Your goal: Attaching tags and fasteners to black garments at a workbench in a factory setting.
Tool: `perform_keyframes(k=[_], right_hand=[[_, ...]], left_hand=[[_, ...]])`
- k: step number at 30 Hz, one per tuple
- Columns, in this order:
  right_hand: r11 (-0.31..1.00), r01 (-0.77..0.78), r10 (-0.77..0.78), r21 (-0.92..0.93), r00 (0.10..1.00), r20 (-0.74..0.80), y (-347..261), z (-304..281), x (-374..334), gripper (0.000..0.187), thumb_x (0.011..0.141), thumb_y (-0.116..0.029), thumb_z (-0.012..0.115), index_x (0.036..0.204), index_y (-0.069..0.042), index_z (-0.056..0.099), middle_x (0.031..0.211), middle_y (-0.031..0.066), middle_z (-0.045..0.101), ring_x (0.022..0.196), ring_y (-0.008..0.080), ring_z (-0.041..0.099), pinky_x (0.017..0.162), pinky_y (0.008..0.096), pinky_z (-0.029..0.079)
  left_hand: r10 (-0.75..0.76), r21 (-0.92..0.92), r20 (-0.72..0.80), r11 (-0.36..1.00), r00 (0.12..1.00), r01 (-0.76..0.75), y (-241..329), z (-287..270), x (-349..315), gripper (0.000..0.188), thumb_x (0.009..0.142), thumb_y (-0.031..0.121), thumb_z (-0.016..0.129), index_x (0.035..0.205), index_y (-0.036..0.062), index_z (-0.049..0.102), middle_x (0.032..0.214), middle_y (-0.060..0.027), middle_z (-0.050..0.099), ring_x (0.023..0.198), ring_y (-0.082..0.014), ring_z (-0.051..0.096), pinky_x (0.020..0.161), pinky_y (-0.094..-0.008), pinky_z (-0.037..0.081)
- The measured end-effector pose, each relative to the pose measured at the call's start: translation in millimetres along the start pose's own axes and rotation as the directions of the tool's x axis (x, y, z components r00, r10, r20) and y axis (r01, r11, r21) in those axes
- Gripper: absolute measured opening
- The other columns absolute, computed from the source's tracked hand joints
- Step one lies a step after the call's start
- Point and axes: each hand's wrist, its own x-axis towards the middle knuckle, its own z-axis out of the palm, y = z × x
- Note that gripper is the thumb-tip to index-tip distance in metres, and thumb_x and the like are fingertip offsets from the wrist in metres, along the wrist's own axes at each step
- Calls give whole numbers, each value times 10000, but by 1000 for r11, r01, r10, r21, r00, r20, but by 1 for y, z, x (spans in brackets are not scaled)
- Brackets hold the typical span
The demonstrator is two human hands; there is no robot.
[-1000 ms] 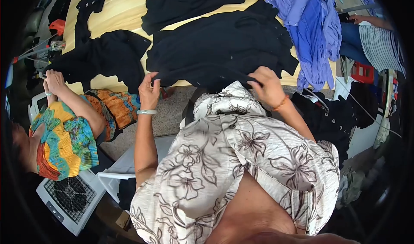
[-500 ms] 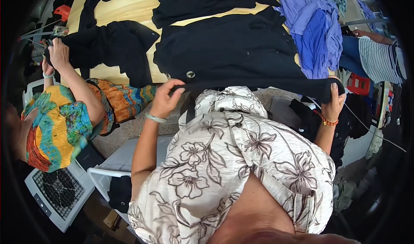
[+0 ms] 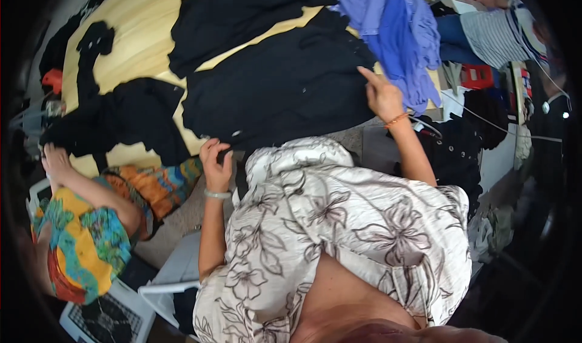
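Observation:
A black knit garment [image 3: 273, 88] lies spread on the pale wooden table in front of me. My left hand [image 3: 216, 166] is at its near left corner, fingers curled and closed at the hem, with dark cloth showing between thumb and forefinger. Over the garment's right end is my right hand [image 3: 385, 97]. Its forefinger stretches out toward the cloth edge, and it holds nothing. Just beyond lies a second black garment [image 3: 242, 15], partly cut off by the top of the view.
Blue-purple shirts [image 3: 394, 33] are heaped at the table's right side. At left, a co-worker's hand [image 3: 56, 163] touches another black garment [image 3: 133, 115] on the table [image 3: 142, 30]. Dark clothes [image 3: 454, 152] and a red plastic stool [image 3: 477, 76] are at right, where another person stands.
The black garment's raised near edge is now down on the table. My right hand has let go of it and moved left and farther up. The whole view has shifted.

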Motion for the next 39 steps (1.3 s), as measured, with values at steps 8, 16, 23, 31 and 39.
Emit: perform_keyframes(k=[8, 16, 23, 31, 39], right_hand=[[998, 27, -18, -58, 990, 141, 8, 36, 60, 430, 845, -269, 654, 1259, -187, 569, 831, 195, 680, 778, 374, 662, 704, 475, 528], [881, 15, -23, 474, 1000, 12, 30, -42, 140, 296, 885, -242, 644, 1068, -11, 671, 675, 74, 637, 590, 126, 580, 577, 279, 463], [998, 66, -58, -2, 897, 439, -10, 12, 136, 548, 816, -271, 677, 1336, -219, 508, 1011, 170, 686, 931, 362, 658, 822, 452, 530], [1000, -2, 7, -19, 962, 271, 3, 38, 128, 510, 876, -351, 629, 1346, -196, 505, 916, 192, 692, 870, 375, 662, 766, 460, 527], [979, -61, 42, 196, 994, 100, 5, 66, 151, 284, 908, -303, 551, 1096, -124, 666, 949, 189, 684, 903, 384, 645, 805, 463, 513]], left_hand=[[139, 136, -75, 982, 987, -127, 4, 0, 35, 167, 732, 11, 680, 886, 68, 656, 1442, -259, 345, 1306, -413, 384, 1086, -449, 303], [131, -6, -263, 990, 956, -138, 33, -25, 78, 218, 731, -88, 628, 936, -13, 623, 1125, -157, 542, 1103, -306, 526, 968, -384, 415], [50, 221, -4, 974, 999, -48, 24, -14, 115, 229, 689, -24, 703, 894, 49, 634, 1301, -218, 496, 1217, -388, 468, 1036, -427, 368], [244, 244, -41, 943, 969, -227, 27, -16, 103, 198, 690, -20, 680, 876, 37, 643, 1376, -228, 459, 1287, -405, 425, 1053, -439, 342], [110, 261, -114, 962, 987, -77, 18, -20, 112, 320, 838, -23, 598, 1154, 27, 610, 1275, -154, 550, 1186, -338, 509, 964, -387, 432]])
